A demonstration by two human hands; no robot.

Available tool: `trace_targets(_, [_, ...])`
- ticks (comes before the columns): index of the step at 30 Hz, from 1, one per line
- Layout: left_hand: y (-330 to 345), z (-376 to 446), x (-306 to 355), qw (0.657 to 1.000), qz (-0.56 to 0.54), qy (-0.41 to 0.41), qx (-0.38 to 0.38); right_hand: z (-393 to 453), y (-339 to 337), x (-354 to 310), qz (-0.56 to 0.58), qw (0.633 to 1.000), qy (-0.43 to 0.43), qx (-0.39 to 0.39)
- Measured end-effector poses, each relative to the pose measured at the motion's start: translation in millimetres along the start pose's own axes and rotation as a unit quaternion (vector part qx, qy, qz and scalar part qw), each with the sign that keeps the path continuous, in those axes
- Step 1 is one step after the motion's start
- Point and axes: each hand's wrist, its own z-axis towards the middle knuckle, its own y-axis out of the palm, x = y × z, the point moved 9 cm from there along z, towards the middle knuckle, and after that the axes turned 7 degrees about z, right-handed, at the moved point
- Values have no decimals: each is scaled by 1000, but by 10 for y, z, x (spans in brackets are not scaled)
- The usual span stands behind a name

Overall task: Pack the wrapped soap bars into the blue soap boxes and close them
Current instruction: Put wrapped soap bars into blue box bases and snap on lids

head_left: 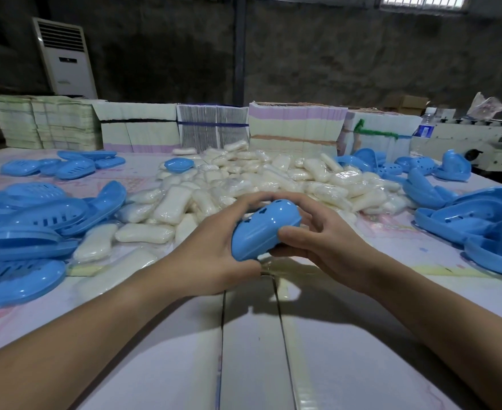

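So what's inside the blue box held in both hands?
Cannot be seen: the blue soap box looks closed, gripped by the left hand and right hand. Its shell hides any soap.

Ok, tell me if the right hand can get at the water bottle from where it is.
Probably not: the right hand grips the blue soap box, and the water bottle stands far back.

Head view, forward-down, close over table [252, 350].
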Motion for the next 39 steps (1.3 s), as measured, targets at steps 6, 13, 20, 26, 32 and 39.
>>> trace_targets(6, [-247,5,-113,983,-75,-37,161,13,-131,-107,-14,994,-40,96])
trace_targets(13, [-252,19,-136,988,-47,-48,141,-2,-139,-200,-189,977,-67,75])
trace_targets(20, [-231,18,-134,989,-40,-40,136,-32,-123,-347,-273,949,-127,90])
trace_targets(26, [-219,23,-166,991,-30,-45,120,-15,-126,-312,-269,952,-117,84])
trace_targets(32, [-258,-7,88,980,139,85,113,6,-84,-119,-236,971,-19,-16])
trace_targets(39, [-150,-32,128,968,182,127,115,-28,-36,-102,-261,962,33,-67])
